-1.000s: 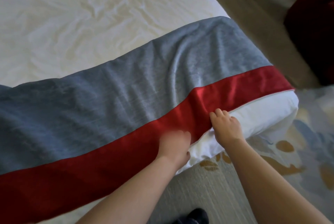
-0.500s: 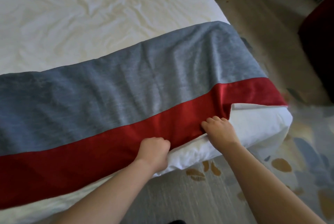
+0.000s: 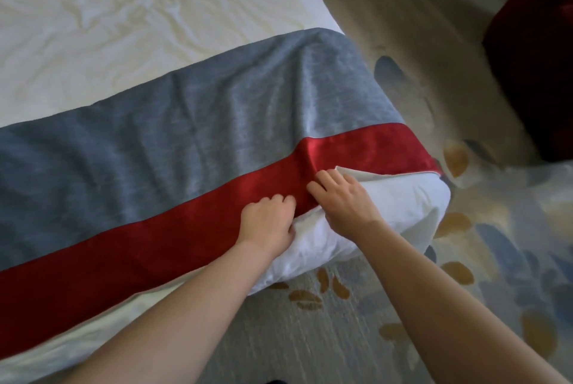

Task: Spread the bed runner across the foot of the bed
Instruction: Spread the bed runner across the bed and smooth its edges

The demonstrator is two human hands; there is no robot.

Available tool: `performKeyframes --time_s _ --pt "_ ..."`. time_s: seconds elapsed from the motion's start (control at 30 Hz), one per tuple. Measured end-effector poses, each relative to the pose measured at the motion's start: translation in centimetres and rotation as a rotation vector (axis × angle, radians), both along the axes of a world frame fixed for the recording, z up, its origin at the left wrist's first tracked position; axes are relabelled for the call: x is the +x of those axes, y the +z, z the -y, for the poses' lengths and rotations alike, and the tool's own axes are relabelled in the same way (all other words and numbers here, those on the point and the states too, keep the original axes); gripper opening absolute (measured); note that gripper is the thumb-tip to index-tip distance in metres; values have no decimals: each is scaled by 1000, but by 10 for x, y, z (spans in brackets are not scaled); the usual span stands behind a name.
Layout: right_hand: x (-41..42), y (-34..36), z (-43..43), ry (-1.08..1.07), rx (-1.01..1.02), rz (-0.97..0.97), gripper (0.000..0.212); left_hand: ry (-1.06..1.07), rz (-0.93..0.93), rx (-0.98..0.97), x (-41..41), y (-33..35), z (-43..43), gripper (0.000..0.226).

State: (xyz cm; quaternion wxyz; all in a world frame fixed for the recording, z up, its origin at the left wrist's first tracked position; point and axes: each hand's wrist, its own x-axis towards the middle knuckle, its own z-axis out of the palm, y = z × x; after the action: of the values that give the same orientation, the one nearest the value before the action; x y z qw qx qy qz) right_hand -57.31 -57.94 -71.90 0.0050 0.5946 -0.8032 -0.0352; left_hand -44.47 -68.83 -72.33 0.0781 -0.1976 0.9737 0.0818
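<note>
The bed runner [image 3: 192, 135], grey with a wide red band along its near side, lies across the foot of the white bed [image 3: 124, 17] and drapes over the right corner. My left hand [image 3: 269, 219] is curled on the red band's near hem, pinching it against the duvet. My right hand [image 3: 341, 200] rests beside it with fingers on the hem, where a small piece of the edge is turned up and shows its white underside. Right of the hands the white duvet corner [image 3: 409, 207] is uncovered.
A patterned rug [image 3: 465, 275] with blue and ochre shapes covers the floor at the foot and right side of the bed. A dark red piece of furniture [image 3: 539, 67] stands at the right. The sheet beyond the runner is wrinkled.
Both hands have slid along the red hem toward the right corner and come closer together. The hem by my right hand now shows a turned-up white edge.
</note>
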Motion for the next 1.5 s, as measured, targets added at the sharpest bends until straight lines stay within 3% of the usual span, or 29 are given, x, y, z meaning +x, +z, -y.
performKeyframes --time_s 0.13,0.23,0.43,0.57,0.73,0.87,1.0,1.23,1.5 --pt "-15 -7 -10 -158 -75 14 42 -1 27 69 -14 -7 -10 2" --pt "-23 -14 -10 -274 -72 108 42 -19 10 81 -15 -14 -11 10" --pt "-40 -15 -1 -281 -14 25 28 -63 34 62 -20 -19 -8 13" --pt "-57 -16 2 -443 41 198 20 -66 60 65 -24 -21 -8 17" --pt "-88 -12 -34 -448 146 174 21 -168 128 45 -35 -19 -6 22" --pt "-102 -7 -57 -378 199 140 26 -244 69 -26 -55 -14 -15 21" --pt "-116 -3 -52 -274 221 139 29 -242 20 -21 -98 -12 -31 24" --pt "-151 5 -67 -310 310 167 29 -246 14 73 -151 -3 -54 3" --pt "-170 2 -80 -320 326 234 26 -217 33 103 -158 -10 -68 12"
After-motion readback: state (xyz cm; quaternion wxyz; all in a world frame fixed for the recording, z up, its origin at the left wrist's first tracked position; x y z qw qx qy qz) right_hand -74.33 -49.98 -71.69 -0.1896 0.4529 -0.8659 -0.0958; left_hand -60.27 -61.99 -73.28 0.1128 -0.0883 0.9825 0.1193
